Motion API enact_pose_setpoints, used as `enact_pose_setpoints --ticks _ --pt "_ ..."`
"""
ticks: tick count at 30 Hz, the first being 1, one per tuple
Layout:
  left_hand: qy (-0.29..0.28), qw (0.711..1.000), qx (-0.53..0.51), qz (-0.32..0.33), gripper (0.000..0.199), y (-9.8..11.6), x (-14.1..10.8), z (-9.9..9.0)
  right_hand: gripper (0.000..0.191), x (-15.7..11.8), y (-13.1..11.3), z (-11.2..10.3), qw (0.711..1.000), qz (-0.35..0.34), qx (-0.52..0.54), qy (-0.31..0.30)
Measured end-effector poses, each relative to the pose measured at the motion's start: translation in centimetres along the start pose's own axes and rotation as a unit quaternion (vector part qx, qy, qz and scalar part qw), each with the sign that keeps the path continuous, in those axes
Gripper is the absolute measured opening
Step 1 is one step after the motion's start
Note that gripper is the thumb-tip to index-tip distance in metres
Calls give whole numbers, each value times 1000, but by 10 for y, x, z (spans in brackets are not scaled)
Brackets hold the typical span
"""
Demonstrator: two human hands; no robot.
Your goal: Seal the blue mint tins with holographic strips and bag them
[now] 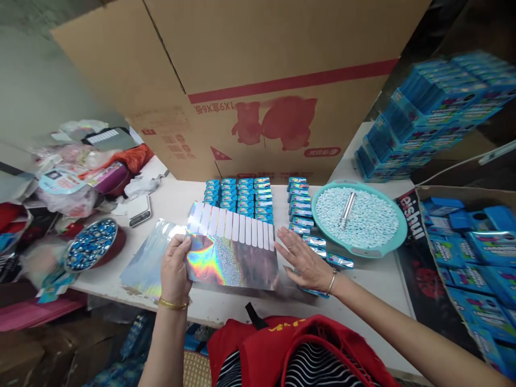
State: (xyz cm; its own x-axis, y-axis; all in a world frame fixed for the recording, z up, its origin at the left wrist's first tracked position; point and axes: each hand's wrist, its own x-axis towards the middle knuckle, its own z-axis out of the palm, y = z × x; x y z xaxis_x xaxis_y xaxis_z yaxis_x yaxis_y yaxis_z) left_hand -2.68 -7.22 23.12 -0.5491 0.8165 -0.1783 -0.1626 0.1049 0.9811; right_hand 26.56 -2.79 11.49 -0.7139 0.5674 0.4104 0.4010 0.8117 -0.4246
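My left hand (176,263) grips the left edge of a shiny holographic sticker sheet (234,260), thumb on top. Along the sheet's upper part runs a row of pale strips with rounded ends. At its right edge is my right hand (304,260), fingers spread; whether a fingertip touches the sheet I cannot tell. More silvery sheets (147,260) lie on the table to the left. Beyond the held sheet stand rows of small blue packs (245,196). A further column of blue packs (300,207) stretches toward my right hand, partly hidden by it.
A turquoise basin (397,244) of pale blue tablets holds a metal scoop (347,209). To the right are a carton (427,285) of blue boxes and stacked blue packages (427,118). A large cardboard box (262,48) blocks the back. At left sits a bowl (116,244) of blue-silver pieces.
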Motion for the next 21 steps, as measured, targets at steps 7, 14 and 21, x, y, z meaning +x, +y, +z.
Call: enact_pose_setpoints --ticks 7,14,21 --pt "73 996 -33 -30 20 -15 10 -8 66 18 12 24 995 -25 -55 77" --pt "72 993 -5 -97 26 -25 6 -20 53 29 8 34 994 -56 42 84" --pt "14 991 117 68 29 -15 1 -35 44 42 -11 -21 948 -44 309 57"
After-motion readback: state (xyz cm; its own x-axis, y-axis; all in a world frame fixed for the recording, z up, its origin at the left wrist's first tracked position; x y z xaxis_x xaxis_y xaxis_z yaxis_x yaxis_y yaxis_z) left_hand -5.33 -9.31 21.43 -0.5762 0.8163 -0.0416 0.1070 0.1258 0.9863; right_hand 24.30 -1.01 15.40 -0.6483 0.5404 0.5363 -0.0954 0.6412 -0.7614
